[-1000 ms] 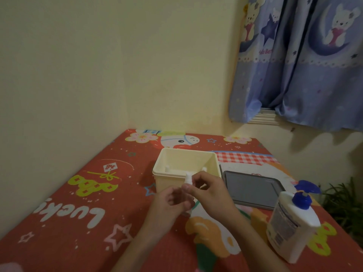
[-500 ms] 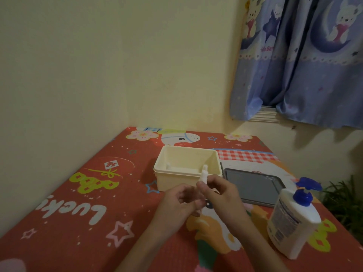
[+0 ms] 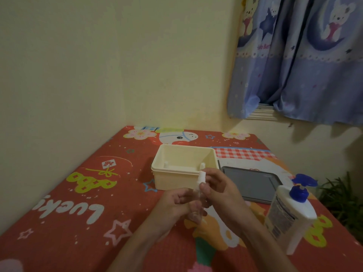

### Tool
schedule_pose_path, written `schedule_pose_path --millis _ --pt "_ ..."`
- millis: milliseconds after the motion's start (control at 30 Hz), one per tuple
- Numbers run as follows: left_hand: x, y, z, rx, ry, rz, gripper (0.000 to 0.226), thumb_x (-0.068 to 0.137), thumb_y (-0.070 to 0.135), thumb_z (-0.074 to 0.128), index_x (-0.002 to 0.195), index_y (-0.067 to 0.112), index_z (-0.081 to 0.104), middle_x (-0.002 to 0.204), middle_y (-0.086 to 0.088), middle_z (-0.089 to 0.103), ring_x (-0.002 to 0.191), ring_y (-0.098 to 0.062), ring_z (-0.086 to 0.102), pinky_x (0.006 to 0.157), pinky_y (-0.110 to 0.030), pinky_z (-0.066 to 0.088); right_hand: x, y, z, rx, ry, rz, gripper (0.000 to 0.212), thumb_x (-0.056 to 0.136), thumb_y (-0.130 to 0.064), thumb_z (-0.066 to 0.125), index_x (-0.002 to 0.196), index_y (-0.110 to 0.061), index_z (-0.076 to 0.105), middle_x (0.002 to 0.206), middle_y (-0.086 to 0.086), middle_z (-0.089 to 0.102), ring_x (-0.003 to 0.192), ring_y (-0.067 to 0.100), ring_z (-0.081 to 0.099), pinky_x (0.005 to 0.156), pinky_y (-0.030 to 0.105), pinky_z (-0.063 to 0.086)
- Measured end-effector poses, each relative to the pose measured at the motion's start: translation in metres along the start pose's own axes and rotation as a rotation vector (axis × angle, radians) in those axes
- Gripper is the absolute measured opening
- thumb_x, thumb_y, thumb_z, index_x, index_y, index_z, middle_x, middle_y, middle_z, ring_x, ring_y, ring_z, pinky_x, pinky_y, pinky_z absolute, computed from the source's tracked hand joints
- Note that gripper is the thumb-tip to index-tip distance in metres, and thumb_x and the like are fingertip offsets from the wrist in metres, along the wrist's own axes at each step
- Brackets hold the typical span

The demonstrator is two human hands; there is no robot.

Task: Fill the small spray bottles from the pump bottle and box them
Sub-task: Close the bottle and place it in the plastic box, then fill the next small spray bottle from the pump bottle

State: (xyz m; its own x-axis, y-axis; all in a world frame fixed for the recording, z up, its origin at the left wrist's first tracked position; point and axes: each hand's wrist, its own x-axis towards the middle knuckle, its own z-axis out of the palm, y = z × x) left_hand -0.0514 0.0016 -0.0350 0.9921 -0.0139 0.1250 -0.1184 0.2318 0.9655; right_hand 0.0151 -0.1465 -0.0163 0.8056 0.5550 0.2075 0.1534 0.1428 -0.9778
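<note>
Both forearms reach in from the bottom edge and meet over the middle of the red cartoon-printed surface (image 3: 82, 203); the left hand (image 3: 176, 207) curls its fingers round the clear body of a small spray bottle (image 3: 197, 209), held upright just above the surface; the right hand (image 3: 220, 191) pinches the bottle's white spray head (image 3: 202, 177) between thumb and fingertips, raised above the neck with a thin tube showing beneath it. To the right stands a white pump bottle (image 3: 290, 214) with a blue pump; beyond it lies a grey lid (image 3: 253, 185), flat; just behind the hands sits an open cream box (image 3: 184, 169), where two white tops show by its near wall.
</note>
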Motion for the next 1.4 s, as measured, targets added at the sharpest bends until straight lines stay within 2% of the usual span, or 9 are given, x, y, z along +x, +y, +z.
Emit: schedule_pose_path --millis 167,300,433,600,700,867,1000,1167,1400 --pt "-0.002 -0.001 0.0 0.009 -0.008 -0.015 0.026 0.075 0.011 0.07 0.099 0.003 0.071 0.092 -0.016 0.075 0.077 -0.025 0.071 0.064 -0.03 0.058 -0.004 -0.005 0.0 0.1 -0.069 0.048 0.045 0.086 -0.033 0.063 0.129 -0.026 0.047 0.119 0.002 0.066 0.088 0.023 0.062 0.065 0.029 0.045" --pt "-0.003 -0.002 0.0 0.007 -0.005 -0.018 0.032 0.07 0.019 0.078 0.099 0.005 0.072 0.094 -0.019 0.074 0.078 -0.027 0.071 0.062 -0.031 0.058 -0.003 -0.003 -0.001 -0.029 -0.003 0.006 0.043 0.087 -0.024 0.065 0.125 -0.034 0.046 0.104 0.003 0.069 0.081 0.017 0.062 0.068 0.031 0.045" --pt "-0.005 -0.003 -0.003 0.013 -0.012 -0.009 0.025 0.074 0.018 0.075 0.098 0.011 0.075 0.096 -0.018 0.074 0.079 -0.026 0.071 0.063 -0.03 0.058 -0.005 -0.009 -0.002 -0.007 -0.082 0.027 0.047 0.088 -0.032 0.061 0.131 -0.038 0.043 0.123 -0.005 0.064 0.101 0.017 0.064 0.076 0.031 0.049" --pt "-0.004 -0.002 -0.004 0.04 -0.015 -0.003 0.026 0.076 0.012 0.072 0.101 0.005 0.072 0.099 -0.021 0.073 0.081 -0.027 0.071 0.063 -0.031 0.058 -0.001 -0.008 -0.002 -0.17 -0.01 0.005 0.038 0.084 -0.019 0.07 0.114 -0.034 0.053 0.086 0.007 0.059 0.079 0.018 0.059 0.072 0.031 0.048" --pt "-0.005 -0.005 -0.007 0.042 -0.031 -0.035 0.032 0.077 0.012 0.07 0.106 -0.001 0.068 0.101 -0.023 0.073 0.08 -0.025 0.072 0.063 -0.029 0.058 -0.003 -0.015 -0.007 -0.151 -0.061 -0.009 0.029 0.089 -0.008 0.062 0.111 -0.025 0.057 0.097 0.018 0.066 0.08 0.026 0.057 0.071 0.04 0.043" --pt "-0.009 0.0 -0.015 -0.029 -0.221 -0.137 0.036 0.083 0.016 0.067 0.113 -0.005 0.065 0.103 -0.022 0.071 0.08 -0.026 0.071 0.064 -0.029 0.058 -0.007 -0.017 -0.017 -0.098 -0.197 -0.02 0.034 0.091 -0.004 0.057 0.12 -0.022 0.056 0.104 0.008 0.071 0.088 0.025 0.059 0.076 0.045 0.038" --pt "-0.014 -0.003 -0.027 -0.031 -0.433 -0.218 0.037 0.087 0.015 0.064 0.119 -0.003 0.062 0.108 -0.022 0.068 0.086 -0.028 0.07 0.069 -0.03 0.058 -0.003 -0.023 -0.029 0.248 -0.164 -0.076 0.041 0.082 -0.01 0.069 0.121 -0.017 0.058 0.1 0.009 0.067 0.095 0.021 0.062 0.082 0.035 0.052" --pt "-0.014 -0.003 -0.046 -0.082 -0.052 -0.103 0.059 0.064 0.029 0.087 0.111 -0.001 0.066 0.112 -0.025 0.069 0.093 -0.031 0.07 0.073 -0.035 0.059 -0.007 -0.023 -0.044 0.009 0.149 -0.102 0.036 0.091 0.002 0.053 0.117 -0.021 0.061 0.098 0.001 0.069 0.084 0.017 0.068 0.075 0.028 0.055" --pt "0.0 0.019 -0.057 -0.199 0.261 0.129 0.083 0.049 0.036 0.093 0.115 -0.003 0.061 0.108 -0.021 0.072 0.094 -0.03 0.072 0.07 -0.031 0.06 -0.016 0.018 -0.045 -0.404 0.053 0.072 0.015 0.085 -0.011 0.066 0.093 -0.023 0.071 0.095 -0.001 0.071 0.091 0.015 0.067 0.081 0.026 0.056"
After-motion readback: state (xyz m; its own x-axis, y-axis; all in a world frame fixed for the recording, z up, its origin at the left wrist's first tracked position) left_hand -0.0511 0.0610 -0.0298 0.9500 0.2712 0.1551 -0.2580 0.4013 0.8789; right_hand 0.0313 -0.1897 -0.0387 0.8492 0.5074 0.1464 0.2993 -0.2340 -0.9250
